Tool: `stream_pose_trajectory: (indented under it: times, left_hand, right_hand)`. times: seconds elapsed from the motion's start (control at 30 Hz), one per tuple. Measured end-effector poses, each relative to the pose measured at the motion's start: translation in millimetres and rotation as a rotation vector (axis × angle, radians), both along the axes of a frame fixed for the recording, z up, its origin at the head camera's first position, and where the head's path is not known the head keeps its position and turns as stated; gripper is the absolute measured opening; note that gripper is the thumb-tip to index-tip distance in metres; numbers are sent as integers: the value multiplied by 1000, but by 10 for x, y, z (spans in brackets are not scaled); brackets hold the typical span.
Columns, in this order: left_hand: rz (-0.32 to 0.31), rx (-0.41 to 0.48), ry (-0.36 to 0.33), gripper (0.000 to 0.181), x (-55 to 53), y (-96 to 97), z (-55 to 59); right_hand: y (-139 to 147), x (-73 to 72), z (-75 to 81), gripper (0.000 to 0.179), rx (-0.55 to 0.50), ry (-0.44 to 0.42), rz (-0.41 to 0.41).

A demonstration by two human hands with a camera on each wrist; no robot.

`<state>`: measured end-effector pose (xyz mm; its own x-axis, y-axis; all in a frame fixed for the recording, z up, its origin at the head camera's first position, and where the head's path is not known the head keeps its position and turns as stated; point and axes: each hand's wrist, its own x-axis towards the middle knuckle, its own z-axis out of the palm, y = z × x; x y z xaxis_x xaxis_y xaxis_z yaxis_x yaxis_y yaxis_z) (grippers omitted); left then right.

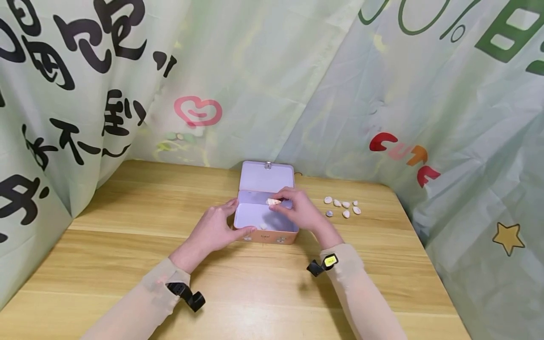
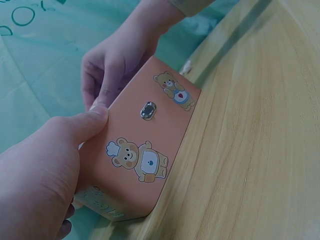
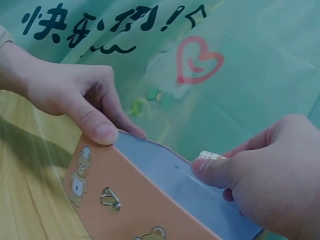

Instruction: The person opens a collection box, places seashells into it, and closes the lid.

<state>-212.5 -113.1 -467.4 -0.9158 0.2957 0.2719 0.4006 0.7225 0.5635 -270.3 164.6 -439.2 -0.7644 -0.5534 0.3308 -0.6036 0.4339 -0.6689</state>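
Note:
An orange tin box (image 1: pixel 265 236) with bear pictures stands on the table, its hinged lid (image 1: pixel 267 177) raised and its inside pale lilac. My left hand (image 1: pixel 211 227) holds the box at its left end, the thumb (image 2: pixel 92 121) on the front rim and the fingers along the left side. Over the open box, my right hand (image 1: pixel 301 211) pinches a cone-shaped seashell (image 1: pixel 273 201), white with brownish spots, between thumb and fingers. A small pale object (image 1: pixel 263 226), probably a shell, lies inside near the front wall. The right wrist view shows only one end of the pinched seashell (image 3: pixel 210 155).
To the right of the box, several small whitish shells (image 1: pixel 346 204) and a bluish-grey one (image 1: pixel 329 214) lie on the wooden table (image 1: pixel 263 288). A printed curtain (image 1: pixel 272 85) hangs behind and along both sides of the table. A metal clasp (image 2: pixel 148 110) sticks out from the box front.

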Motion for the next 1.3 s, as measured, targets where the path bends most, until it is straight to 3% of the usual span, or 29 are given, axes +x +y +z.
stream_pose_trajectory:
  times: [0.53, 0.9, 1.1, 1.3]
  left_hand:
    - [-12, 14, -12, 110, -9, 17, -23]
    - [-4, 14, -17, 111, -6, 3, -24]
    - [-1, 20, -18, 111, 1, -1, -20]
    - [-5, 26, -8, 109, -3, 2, -19]
  right_hand:
    - [-140, -50, -102, 11, 122, 75, 68]
    - [-193, -66, -78, 18, 188, 78, 66]
    - [-140, -49, -35, 23, 183, 39, 40]
    - [-9, 11, 47, 22, 116, 39, 14]
